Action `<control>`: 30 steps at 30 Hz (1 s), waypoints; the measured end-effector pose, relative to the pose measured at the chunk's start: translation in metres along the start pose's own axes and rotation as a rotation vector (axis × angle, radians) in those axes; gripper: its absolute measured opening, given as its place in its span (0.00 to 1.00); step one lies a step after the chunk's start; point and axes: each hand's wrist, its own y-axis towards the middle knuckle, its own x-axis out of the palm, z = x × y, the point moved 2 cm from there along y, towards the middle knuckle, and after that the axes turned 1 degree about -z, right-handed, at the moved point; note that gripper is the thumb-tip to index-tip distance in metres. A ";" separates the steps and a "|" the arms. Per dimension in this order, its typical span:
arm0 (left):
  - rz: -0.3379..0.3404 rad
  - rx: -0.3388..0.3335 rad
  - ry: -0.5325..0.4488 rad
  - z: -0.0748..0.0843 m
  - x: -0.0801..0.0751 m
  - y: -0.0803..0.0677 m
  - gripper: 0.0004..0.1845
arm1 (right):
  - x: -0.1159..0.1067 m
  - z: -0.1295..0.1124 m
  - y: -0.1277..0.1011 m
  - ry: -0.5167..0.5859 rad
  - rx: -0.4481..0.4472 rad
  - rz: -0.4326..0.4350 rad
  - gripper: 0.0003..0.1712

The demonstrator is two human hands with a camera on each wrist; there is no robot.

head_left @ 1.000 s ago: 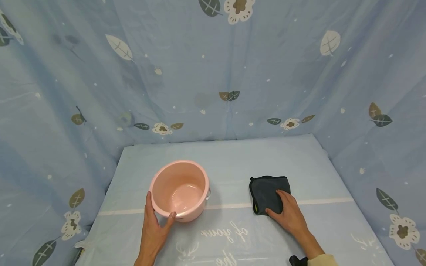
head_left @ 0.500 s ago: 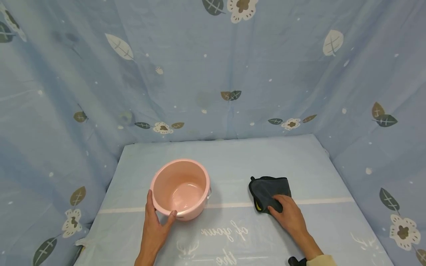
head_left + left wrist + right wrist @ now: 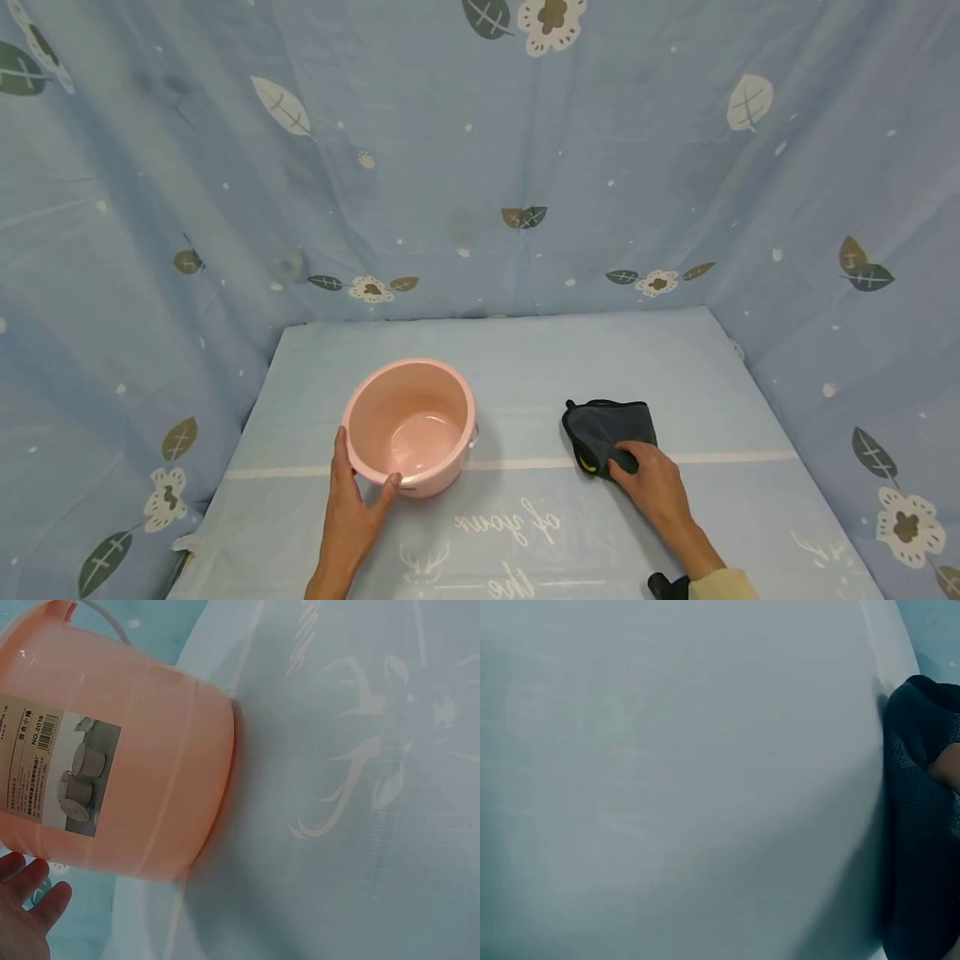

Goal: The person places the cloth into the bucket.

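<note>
A pink plastic bucket [image 3: 411,417] stands on the cloth-covered table, its mouth facing up. My left hand [image 3: 352,517] rests against its near left side, thumb tip at the rim and fingers spread along the wall. In the left wrist view, the bucket [image 3: 165,750] shows a printed label, and the relaxed fingers [image 3: 30,881] lie by its wall. To the right is a folded dark grey cloth [image 3: 603,425] with black edging, a corner loop and a bit of yellow underneath. My right hand [image 3: 656,496] pinches its near edge. The cloth [image 3: 922,825] is partly cropped in the right wrist view.
A pale blue cover with white print lies over the table [image 3: 517,375]. Patterned blue curtains [image 3: 435,167] enclose the back and both sides. A small black object [image 3: 666,586] sits by the right wrist.
My right fingers have drawn in and gathered the cloth's near edge, so it bunches and shows more yellow below. The left hand and bucket have kept their places.
</note>
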 end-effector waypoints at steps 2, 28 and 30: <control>0.001 0.003 0.012 0.000 0.000 0.000 0.61 | -0.001 -0.001 0.001 -0.001 -0.013 0.010 0.17; -0.003 0.014 -0.003 0.000 0.000 0.000 0.59 | -0.048 -0.038 0.039 0.111 -0.135 0.148 0.17; -0.003 0.014 -0.005 -0.001 0.000 0.000 0.59 | -0.050 -0.040 0.042 0.118 -0.142 0.158 0.17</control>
